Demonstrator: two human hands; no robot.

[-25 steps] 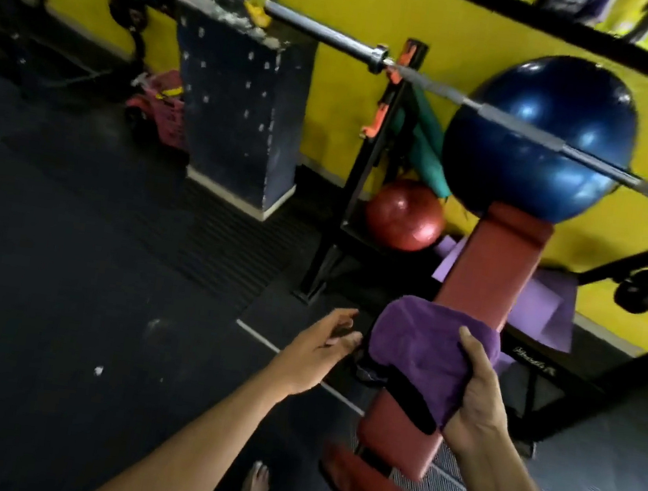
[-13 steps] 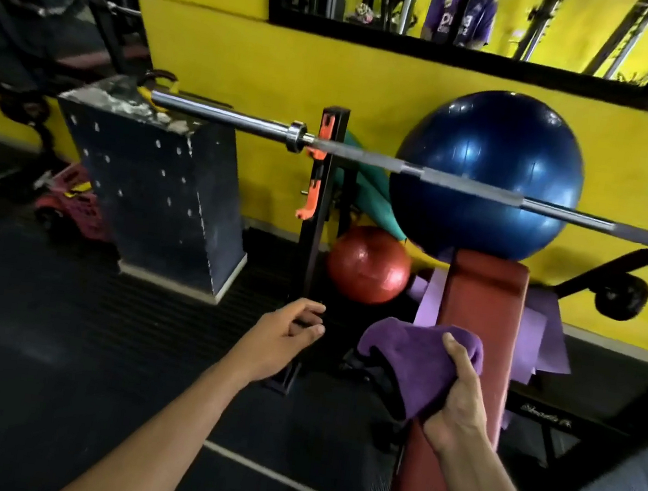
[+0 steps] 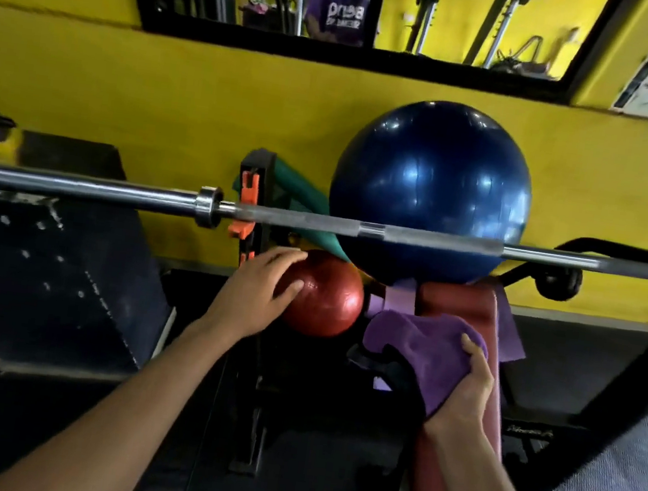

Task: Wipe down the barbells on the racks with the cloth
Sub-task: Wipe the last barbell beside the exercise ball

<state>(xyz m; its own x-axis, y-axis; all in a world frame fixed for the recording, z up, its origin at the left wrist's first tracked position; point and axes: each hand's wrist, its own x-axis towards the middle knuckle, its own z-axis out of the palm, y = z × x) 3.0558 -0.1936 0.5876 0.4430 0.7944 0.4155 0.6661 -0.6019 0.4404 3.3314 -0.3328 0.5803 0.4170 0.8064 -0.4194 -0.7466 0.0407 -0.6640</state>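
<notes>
Dark plyo box: a dark speckled block [image 3: 43, 270] stands far left of the left fingers, under the bar's sleeve end.
Barbell: the long steel barbell [image 3: 317, 223] lies level across the rack, above both hands' fingertips, touched by neither.
Left hand: the left hand [image 3: 253, 298] reaches forward with relaxed, slightly spread fingers [image 3: 292, 257], holding nothing.
Red ball: a shiny red ball [image 3: 327, 299] sits just behind the left fingertips.
Blue ball: a large glossy blue exercise ball [image 3: 431, 185] rests beyond the bar.
Cloth: the purple microfibre cloth [image 3: 424, 349] is bunched left of the right fingers.
Right hand: the right hand [image 3: 469, 384] grips the cloth, thumb curled over it, above the red padded bench [image 3: 467, 305].
</notes>
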